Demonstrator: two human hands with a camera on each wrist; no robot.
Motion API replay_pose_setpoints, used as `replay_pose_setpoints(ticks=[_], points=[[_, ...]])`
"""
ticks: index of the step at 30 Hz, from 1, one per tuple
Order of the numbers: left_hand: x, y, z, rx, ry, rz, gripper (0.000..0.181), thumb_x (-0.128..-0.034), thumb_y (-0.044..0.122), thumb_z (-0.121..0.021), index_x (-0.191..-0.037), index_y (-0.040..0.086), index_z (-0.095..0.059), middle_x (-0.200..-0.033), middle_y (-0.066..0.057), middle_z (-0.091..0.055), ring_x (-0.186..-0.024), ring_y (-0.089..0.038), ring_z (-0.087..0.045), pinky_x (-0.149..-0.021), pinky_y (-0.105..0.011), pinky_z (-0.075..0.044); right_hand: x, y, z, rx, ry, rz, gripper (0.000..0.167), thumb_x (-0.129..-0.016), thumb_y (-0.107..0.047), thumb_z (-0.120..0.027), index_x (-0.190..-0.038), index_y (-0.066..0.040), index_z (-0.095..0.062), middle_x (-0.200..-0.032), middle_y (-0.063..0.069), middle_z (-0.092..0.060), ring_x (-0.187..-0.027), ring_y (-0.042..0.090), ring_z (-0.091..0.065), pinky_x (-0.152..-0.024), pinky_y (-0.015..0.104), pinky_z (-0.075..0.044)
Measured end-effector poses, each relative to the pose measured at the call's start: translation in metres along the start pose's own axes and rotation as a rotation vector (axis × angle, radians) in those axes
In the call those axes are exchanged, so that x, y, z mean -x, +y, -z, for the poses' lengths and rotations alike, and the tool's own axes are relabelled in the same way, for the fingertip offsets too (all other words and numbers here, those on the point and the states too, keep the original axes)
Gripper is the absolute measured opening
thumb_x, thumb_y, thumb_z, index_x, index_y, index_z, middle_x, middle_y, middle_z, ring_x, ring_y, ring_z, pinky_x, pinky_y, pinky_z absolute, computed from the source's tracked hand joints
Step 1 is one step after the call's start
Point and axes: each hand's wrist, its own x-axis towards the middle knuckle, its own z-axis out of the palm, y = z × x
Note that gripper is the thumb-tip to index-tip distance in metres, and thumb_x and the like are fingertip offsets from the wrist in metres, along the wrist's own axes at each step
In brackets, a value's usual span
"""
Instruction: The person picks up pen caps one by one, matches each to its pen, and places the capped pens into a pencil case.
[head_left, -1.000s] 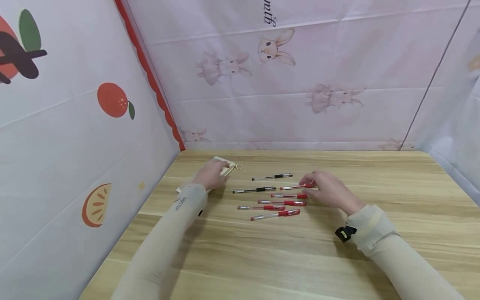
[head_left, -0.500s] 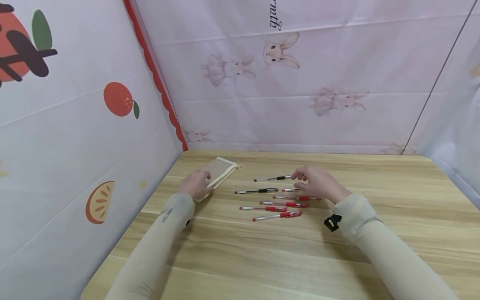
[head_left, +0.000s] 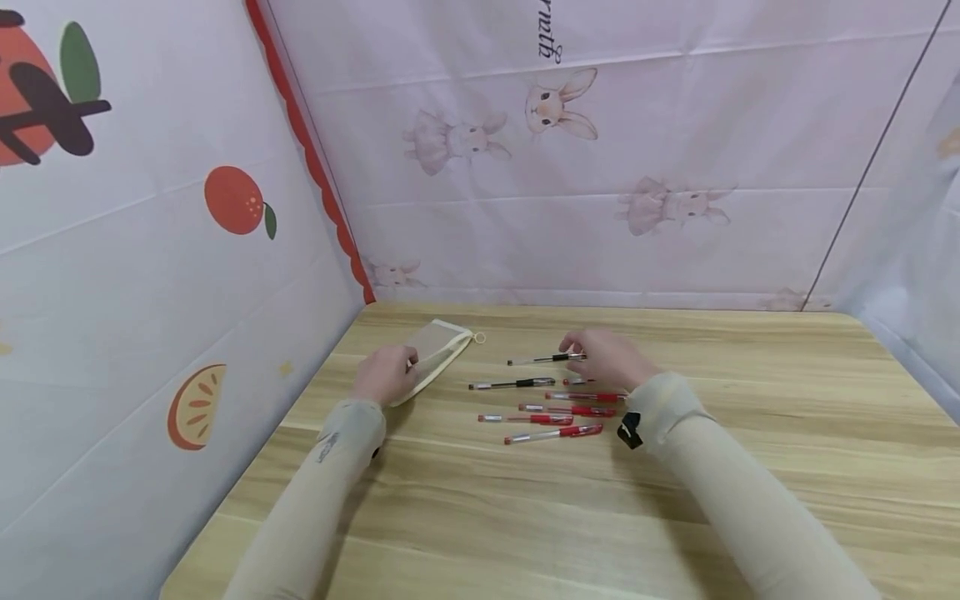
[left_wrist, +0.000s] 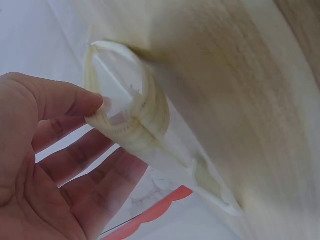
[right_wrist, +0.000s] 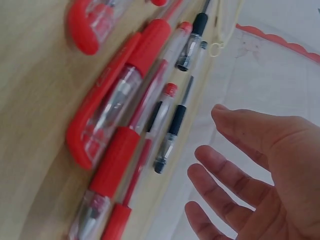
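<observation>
At the left, my left hand (head_left: 384,375) pinches the rim of a cream zip pouch (head_left: 441,340) with mesh sides. In the left wrist view the mouth of the pouch (left_wrist: 135,117) gapes, with thumb and fingers on its edge. My right hand (head_left: 609,357) hovers by the grip end of the farthest black gel pen (head_left: 551,359). Its fingers are spread and apart from this black pen in the right wrist view. Nearer lies a second black gel pen (head_left: 513,383), and beside it several red gel pens (head_left: 570,410), one partly hidden by the right hand.
The pens lie roughly parallel on a wooden table (head_left: 480,517). A ring pull (head_left: 480,337) sticks out from the pouch's far corner. Printed cloth walls (head_left: 480,242) stand along the back and left edges. Both wrists wear strapped-on devices.
My left hand has drawn back left along the pouch, and its mouth has widened. My right hand has moved left and away from me, from the red pens to the far black pen.
</observation>
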Motion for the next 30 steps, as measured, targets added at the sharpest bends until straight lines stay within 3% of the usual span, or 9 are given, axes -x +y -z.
replay_pose_setpoints(ticks=[4,10,20,30], points=[[0.004,0.002,0.003,0.026,0.002,0.010,0.016,-0.0959,0.010,-0.067,-0.105,0.009,-0.080,-0.092,-0.006,-0.076,-0.079,-0.023,-0.067,-0.069,-0.046,-0.056,-0.009,0.002,-0.007,0.000,-0.015,-0.008,0.036,-0.103,-0.015,-0.071,-0.139,-0.008,-0.069,-0.139,0.019,-0.070,-0.126,0.037,-0.068,-0.107,0.057,-0.055],[0.011,0.004,0.006,0.083,-0.047,0.044,0.022,-0.0977,0.011,-0.065,-0.113,0.008,-0.081,-0.102,-0.008,-0.079,-0.092,-0.025,-0.072,-0.086,-0.050,-0.059,-0.017,0.002,-0.014,0.033,-0.029,-0.005,0.040,-0.103,-0.010,-0.069,-0.144,-0.010,-0.067,-0.145,0.019,-0.068,-0.129,0.036,-0.068,-0.109,0.055,-0.055],[0.023,0.010,0.018,0.180,-0.062,0.041,0.020,-0.0983,0.012,-0.067,-0.113,0.009,-0.080,-0.103,-0.010,-0.080,-0.095,-0.025,-0.074,-0.089,-0.050,-0.061,-0.028,-0.006,-0.021,0.065,-0.054,0.002,0.034,-0.098,-0.010,-0.077,-0.132,-0.010,-0.075,-0.132,0.015,-0.076,-0.121,0.034,-0.071,-0.105,0.053,-0.058],[0.027,0.014,0.025,0.213,-0.025,0.028,0.021,-0.0979,0.013,-0.067,-0.114,0.009,-0.080,-0.102,-0.010,-0.081,-0.094,-0.026,-0.075,-0.089,-0.051,-0.059,-0.032,-0.007,-0.023,0.075,-0.040,-0.029,0.021,-0.093,-0.010,-0.084,-0.114,-0.012,-0.080,-0.116,0.012,-0.079,-0.106,0.028,-0.074,-0.097,0.051,-0.060]])
